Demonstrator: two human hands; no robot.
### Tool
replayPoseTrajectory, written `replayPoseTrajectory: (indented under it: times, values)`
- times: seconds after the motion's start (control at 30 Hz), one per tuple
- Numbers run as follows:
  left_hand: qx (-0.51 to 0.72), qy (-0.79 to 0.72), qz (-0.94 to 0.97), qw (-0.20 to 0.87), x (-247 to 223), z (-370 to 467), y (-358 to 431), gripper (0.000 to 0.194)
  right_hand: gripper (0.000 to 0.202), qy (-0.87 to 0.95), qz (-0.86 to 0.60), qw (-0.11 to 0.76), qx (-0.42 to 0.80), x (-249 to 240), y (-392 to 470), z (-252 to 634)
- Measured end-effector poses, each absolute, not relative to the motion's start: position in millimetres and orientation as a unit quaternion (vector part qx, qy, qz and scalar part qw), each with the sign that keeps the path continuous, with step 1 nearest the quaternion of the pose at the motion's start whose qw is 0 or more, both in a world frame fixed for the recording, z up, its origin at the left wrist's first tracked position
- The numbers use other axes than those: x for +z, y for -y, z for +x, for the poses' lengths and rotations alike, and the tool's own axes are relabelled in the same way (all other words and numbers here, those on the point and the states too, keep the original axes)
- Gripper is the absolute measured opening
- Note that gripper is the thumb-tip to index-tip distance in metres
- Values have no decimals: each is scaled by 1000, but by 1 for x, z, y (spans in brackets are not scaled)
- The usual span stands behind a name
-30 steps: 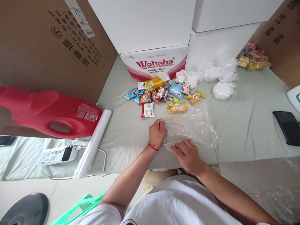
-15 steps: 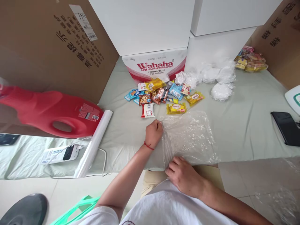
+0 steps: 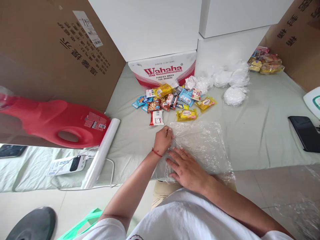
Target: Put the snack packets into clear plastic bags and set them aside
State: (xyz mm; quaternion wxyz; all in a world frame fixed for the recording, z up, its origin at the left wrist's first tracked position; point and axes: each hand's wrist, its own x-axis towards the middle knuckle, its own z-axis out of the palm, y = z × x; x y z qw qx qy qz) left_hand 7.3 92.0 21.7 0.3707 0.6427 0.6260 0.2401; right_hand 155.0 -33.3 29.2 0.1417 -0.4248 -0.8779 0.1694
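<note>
A sheet of clear plastic film (image 3: 202, 143) lies on the pale green cloth near the front edge. My left hand (image 3: 163, 139), with a red string on its wrist, pinches the film's left edge. My right hand (image 3: 186, 170) rests on the film's lower left part, fingers spread and palm down. Beyond the film is a pile of small wrapped snacks, among them a red and white packet (image 3: 157, 118), a yellow packet (image 3: 186, 115), another yellow packet (image 3: 206, 103) and a blue packet (image 3: 186, 97).
Behind the snacks stands a Wahaha box (image 3: 163, 70). White plastic-wrapped bundles (image 3: 234, 96) lie right of it. At left are a red jug (image 3: 55, 121), a white roll (image 3: 101, 153) and a power strip (image 3: 67, 165). A black phone (image 3: 305, 133) lies far right.
My right hand has moved up and left across the film, and its fingers have spread out. The bunched left part of the film now lies flatter. My left hand has barely moved.
</note>
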Motion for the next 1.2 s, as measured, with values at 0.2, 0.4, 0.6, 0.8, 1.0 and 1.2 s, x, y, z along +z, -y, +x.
replayPoseTrajectory:
  times: [0.2, 0.4, 0.6, 0.8, 1.0, 1.2]
  values:
    - [338, -711, 584, 197, 41, -14, -93, 13, 54, 879, -403, 132, 216, 14, 47, 152]
    - [323, -505, 781, 176, 54, 26, -38, 18, 47, 872, -406, 138, 235, 12, 36, 152]
    - [174, -578, 793, 90, 16, 38, -65, 27, 58, 862, -431, 146, 225, 13, 57, 156]
    - [133, -587, 796, 65, 1, 34, -72, 47, 29, 861, -357, 169, 321, 45, 91, 184]
    - [115, -595, 792, 69, 2, 37, -70, 53, 33, 783, -521, 281, 190, 71, 36, 211]
    - [125, -633, 762, 57, 3, 25, -83, 53, 46, 729, -671, 125, 51, 13, 9, 254]
